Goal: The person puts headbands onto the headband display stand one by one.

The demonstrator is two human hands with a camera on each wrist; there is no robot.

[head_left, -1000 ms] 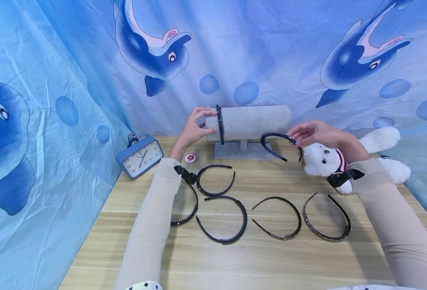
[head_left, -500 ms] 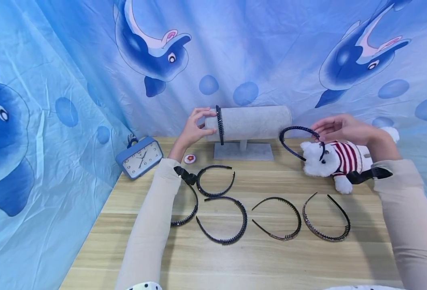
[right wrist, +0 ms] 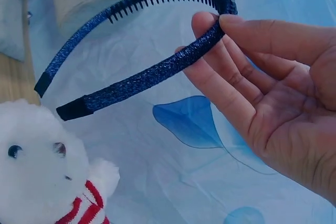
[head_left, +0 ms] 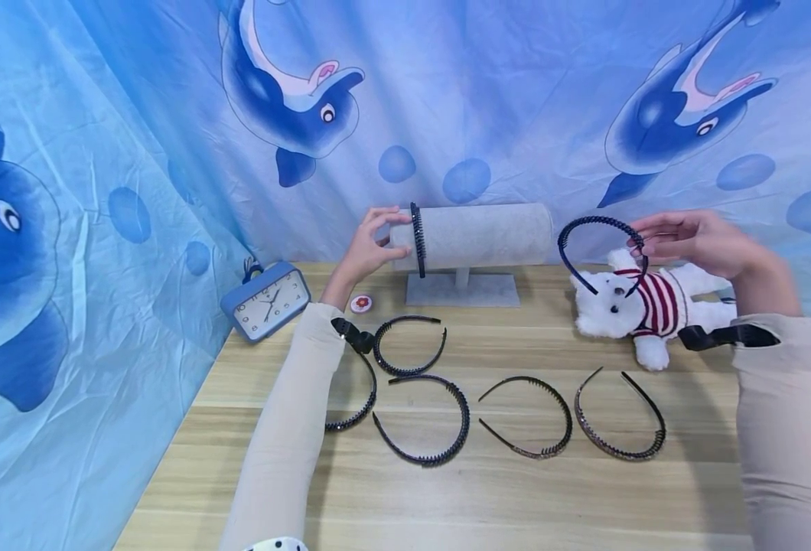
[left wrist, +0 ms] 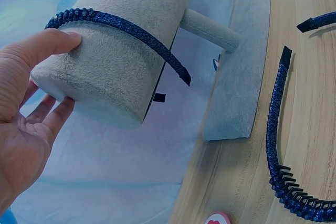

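Note:
My left hand [head_left: 371,241] holds the left end of a grey padded headband stand [head_left: 488,237], with the thumb on one side and the fingers on the other in the left wrist view. A dark headband [head_left: 418,239] hangs over that end, close to the thumb. Raised at the right, my right hand [head_left: 705,239] pinches one side of a dark blue glittery headband [right wrist: 142,77] between thumb and fingers. Its toothed arch points up and its two ends hang down, apart from the stand. In the head view it overlaps a white plush toy [head_left: 605,310].
Several more headbands lie on the wooden table [head_left: 488,505], among them a black one [head_left: 464,413] and a brownish one [head_left: 584,425]. My left forearm partly covers another. A blue clock [head_left: 265,301] and a small round flower badge [head_left: 360,304] sit at the left. Dolphin curtains surround the table.
My right hand has carried its headband rightward and slightly up, from beside the stand's right end to above the plush toy. My left hand has stayed at the stand's left end.

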